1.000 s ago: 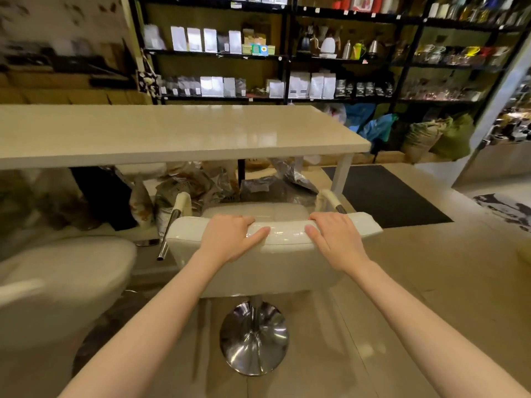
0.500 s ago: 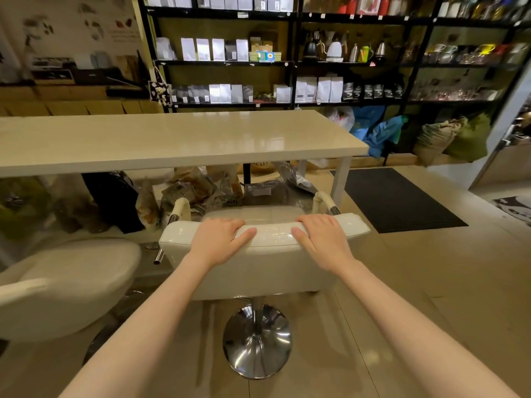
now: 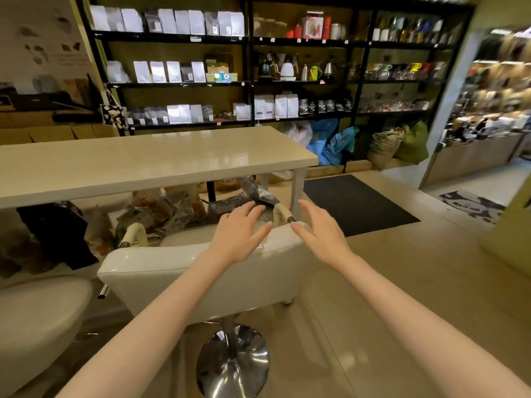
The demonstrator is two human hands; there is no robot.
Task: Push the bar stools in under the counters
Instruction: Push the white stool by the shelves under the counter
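A cream bar stool (image 3: 172,280) with a low padded backrest stands on a chrome pedestal base (image 3: 232,366) in front of the long cream counter (image 3: 138,159). Its seat reaches under the counter's front edge and its armrests point toward the counter. My left hand (image 3: 238,231) hovers over the right part of the backrest, fingers spread and straight. My right hand (image 3: 319,231) hangs just past the backrest's right end, fingers also spread. Neither hand holds anything. A second cream stool (image 3: 34,320) sits at the lower left, partly cut off.
Foil bags (image 3: 161,211) and a black bag (image 3: 54,234) are piled under the counter. The counter's white leg (image 3: 297,193) stands near the stool's right armrest. A black mat (image 3: 356,205) lies on the tiled floor to the right. Dark shelves (image 3: 250,81) with packets and kettles line the back wall.
Both hands have lifted off the stool's backrest and opened. The view has swung right, so the stool now sits further left. The stool stands a little closer to the counter.
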